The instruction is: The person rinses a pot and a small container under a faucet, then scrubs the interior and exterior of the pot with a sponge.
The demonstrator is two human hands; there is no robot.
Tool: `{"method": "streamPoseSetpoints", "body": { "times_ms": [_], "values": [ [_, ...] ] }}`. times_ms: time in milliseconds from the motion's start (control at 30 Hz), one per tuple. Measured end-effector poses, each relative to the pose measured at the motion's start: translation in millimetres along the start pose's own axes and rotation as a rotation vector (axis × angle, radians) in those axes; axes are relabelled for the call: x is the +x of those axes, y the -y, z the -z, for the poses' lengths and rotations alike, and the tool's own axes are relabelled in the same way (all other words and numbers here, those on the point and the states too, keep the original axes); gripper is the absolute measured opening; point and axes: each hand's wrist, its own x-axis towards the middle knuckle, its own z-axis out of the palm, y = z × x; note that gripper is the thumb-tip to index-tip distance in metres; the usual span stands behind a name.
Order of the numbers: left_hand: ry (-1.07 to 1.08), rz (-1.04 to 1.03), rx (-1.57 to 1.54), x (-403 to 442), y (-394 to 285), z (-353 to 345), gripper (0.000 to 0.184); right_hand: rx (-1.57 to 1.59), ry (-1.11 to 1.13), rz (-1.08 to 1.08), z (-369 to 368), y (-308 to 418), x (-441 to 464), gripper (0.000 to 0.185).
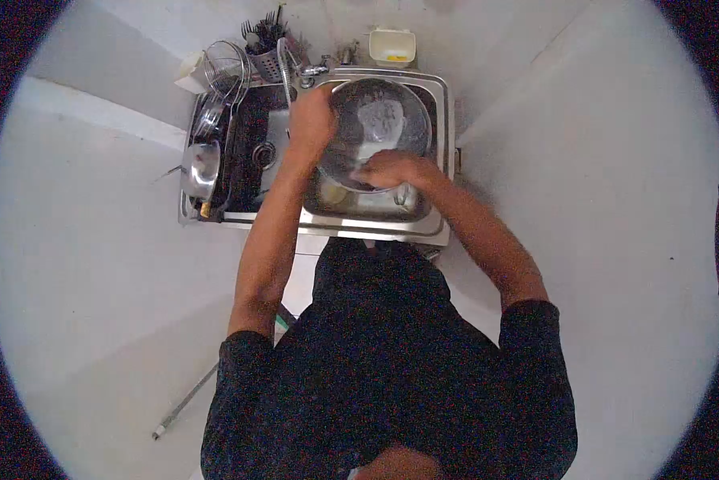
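Note:
A large round metal bowl (415, 120) sits tilted over the right basin of the sink, its inside wet with whitish patches. My left hand (313, 120) is closed on the bowl's upper left rim. Inside the lower part of the bowl, my right hand (391, 169) presses against the surface with its fingers curled together. Whatever lies under those fingers is hidden and slightly blurred. Below the bowl, the right basin (359, 206) shows a yellowish round thing (333, 193) and a small shiny item (404, 194).
The left basin (273, 132) has a drain. Along its left side stand a metal pot (203, 170) and wire strainers (227, 64). Behind are a cutlery holder (268, 66), a faucet (311, 74) and a pale tub (392, 46) with something yellow. A pole (185, 400) leans at lower left.

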Motion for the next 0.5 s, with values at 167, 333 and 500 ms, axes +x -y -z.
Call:
{"method": "streamPoseSetpoints", "body": {
  "times_ms": [167, 333, 500],
  "values": [
    [0.072, -0.044, 0.047, 5.7, -22.8, 2.1, 0.043, -0.612, -0.326, 0.066, -1.1, -39.4, 6.3, 0.03],
    [0.017, 0.006, 0.127, -3.2, -34.7, 9.3, 0.042, -0.328, -0.272, 0.134, -22.2, -27.3, 43.9, 0.027],
    [-0.126, -0.128, 0.114, 3.4, -24.3, 10.0, 0.022, 0.101, -0.159, 0.006, 12.7, 46.0, 9.5, 0.033]
  ]
}}
